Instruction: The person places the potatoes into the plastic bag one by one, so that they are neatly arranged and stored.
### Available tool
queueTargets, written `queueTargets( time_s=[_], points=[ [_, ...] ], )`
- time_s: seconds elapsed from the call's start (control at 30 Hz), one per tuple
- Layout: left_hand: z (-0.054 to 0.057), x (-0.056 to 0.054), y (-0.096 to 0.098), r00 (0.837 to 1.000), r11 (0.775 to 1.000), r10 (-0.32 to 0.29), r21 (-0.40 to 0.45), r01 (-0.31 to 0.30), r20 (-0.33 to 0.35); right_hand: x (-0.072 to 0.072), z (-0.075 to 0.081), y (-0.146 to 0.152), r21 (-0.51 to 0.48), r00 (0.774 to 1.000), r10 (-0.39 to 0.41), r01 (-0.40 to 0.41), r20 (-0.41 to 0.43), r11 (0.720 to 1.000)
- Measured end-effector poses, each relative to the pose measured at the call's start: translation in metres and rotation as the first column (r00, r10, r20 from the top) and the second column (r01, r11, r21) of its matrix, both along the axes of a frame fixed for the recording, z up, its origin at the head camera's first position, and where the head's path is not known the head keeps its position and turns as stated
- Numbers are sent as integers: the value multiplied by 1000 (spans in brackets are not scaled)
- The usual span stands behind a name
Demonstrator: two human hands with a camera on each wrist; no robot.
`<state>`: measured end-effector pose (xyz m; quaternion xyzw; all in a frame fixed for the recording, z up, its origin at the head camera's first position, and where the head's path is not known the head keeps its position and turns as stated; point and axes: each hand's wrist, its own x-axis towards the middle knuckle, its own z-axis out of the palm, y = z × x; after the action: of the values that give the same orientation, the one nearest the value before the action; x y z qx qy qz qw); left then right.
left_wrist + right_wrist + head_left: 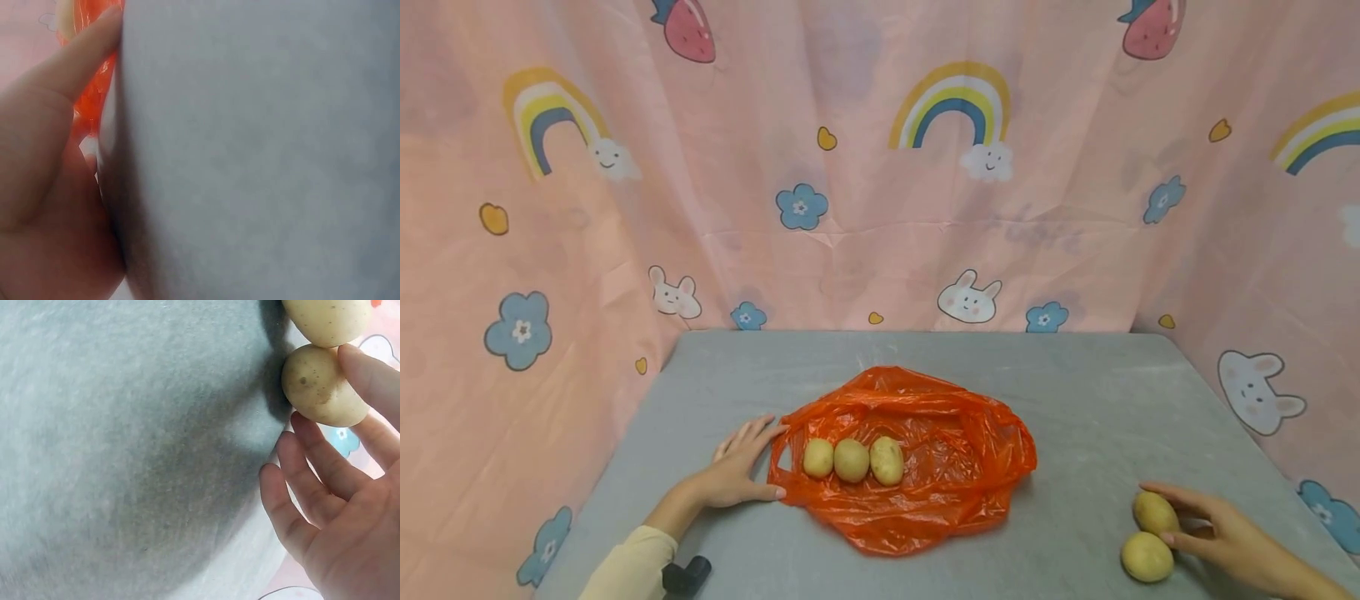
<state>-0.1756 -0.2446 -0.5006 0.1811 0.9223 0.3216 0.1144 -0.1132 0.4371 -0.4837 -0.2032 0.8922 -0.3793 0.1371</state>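
Observation:
An orange-red plastic bag (940,508) lies spread on the table with its mouth facing up. Three potatoes sit in a row at its left side: a pale one (818,458), a browner one (852,461) and a longer one (887,461). My left hand (737,467) rests at the bag's left edge, fingers extended and thumb touching the plastic. Far to the right, my right hand (1228,533) holds a potato (322,387) between thumb and fingers. Against it, on the near side, lies another potato (1147,557).
The grey table (1090,400) runs back to a pink printed curtain (865,183), which also hangs along both sides. A black strap piece (687,577) shows by the left sleeve (628,568).

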Motion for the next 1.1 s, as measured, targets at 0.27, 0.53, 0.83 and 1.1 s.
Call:
queueTargets(
  time_s=[0.27, 0.53, 0.83, 1.1],
  points=[
    [-7, -3, -2, 1000, 1000, 15, -3, -15, -7, 1, -6, 3, -17, 1000, -29, 30, 9, 999],
    [-2, -1, 0, 1000, 1000, 8, 8, -8, 2, 6, -10, 5, 21, 992, -90, 92, -91, 996],
    [5, 2, 0, 1000, 1000, -12, 26, 12, -16, 7, -12, 15, -50, 993, -27, 21, -117, 998],
    [11, 1, 2, 999, 1000, -10, -11, 10, 41, 9, -14, 15, -42, 990, -65, 61, -123, 997]
  ],
)
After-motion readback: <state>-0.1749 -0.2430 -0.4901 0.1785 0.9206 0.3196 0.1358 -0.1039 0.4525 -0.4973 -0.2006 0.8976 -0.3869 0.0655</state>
